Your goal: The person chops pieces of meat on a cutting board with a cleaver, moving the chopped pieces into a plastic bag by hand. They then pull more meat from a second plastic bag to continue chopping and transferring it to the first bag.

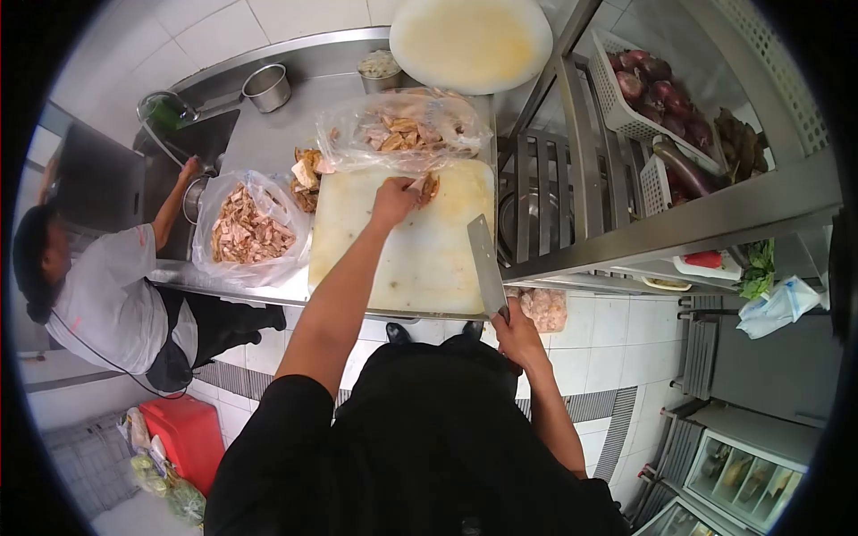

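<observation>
My left hand (pixel 395 201) is closed on a piece of browned meat (pixel 429 189) at the upper part of the white cutting board (pixel 393 259). In my right hand (pixel 518 330), a cleaver (pixel 483 259) is held by its handle, its blade over the board's right edge. Behind the board lies an open clear plastic bag of meat pieces (pixel 407 134). Left of the board stands another clear bag of chopped meat (pixel 250 228), with larger browned meat chunks (pixel 308 170) between the two bags.
A co-worker (pixel 112 290) stands at the sink (pixel 179 161) on the left. A metal pot (pixel 266 87) and a round board (pixel 472 40) are at the back. On the right, a metal rack (pixel 626 241) holds a basket of onions (pixel 626 121). A red bin (pixel 186 438) stands lower left.
</observation>
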A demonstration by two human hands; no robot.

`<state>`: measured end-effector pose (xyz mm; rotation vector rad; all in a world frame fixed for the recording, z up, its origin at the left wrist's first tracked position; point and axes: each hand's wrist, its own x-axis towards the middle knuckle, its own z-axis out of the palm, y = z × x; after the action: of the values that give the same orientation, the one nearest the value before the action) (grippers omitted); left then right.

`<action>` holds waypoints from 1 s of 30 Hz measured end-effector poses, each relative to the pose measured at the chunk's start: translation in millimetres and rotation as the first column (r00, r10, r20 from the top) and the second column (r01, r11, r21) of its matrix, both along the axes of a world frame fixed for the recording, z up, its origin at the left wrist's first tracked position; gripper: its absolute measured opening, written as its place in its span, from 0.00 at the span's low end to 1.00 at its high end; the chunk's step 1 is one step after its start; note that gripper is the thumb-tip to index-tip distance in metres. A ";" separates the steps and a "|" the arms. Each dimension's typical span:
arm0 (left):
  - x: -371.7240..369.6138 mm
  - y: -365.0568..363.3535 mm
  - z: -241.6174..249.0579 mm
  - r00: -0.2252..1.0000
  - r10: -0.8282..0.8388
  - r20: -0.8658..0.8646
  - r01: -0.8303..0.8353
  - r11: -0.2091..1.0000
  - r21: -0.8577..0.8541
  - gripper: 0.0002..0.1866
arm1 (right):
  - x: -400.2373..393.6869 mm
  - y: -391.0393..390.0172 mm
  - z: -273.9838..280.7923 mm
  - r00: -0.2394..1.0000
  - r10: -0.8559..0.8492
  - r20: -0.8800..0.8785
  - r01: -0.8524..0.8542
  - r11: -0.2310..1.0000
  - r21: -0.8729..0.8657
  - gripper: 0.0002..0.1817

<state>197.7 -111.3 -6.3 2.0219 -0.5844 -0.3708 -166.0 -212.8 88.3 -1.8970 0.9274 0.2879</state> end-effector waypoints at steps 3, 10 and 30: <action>-8.0 17.3 17.9 0.866 -0.072 -0.494 -0.014 0.986 -0.169 0.08 | -17.2 -5.2 -50.0 0.989 0.075 0.128 -0.050 0.981 -0.185 0.20; -59.0 22.7 47.9 0.878 -0.004 -0.479 -0.055 0.992 -0.110 0.14 | -2.6 -16.8 -14.9 0.998 0.060 -0.014 -0.060 0.997 -0.037 0.23; -95.2 20.5 15.5 0.785 -0.457 0.418 0.251 0.852 0.459 0.20 | -6.2 -14.1 -3.0 0.997 0.020 0.069 -0.007 0.983 -0.183 0.24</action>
<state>102.5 -90.8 9.2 2.3990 -1.3448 -0.1648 -172.2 -226.9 85.2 -2.0680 0.9197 0.1462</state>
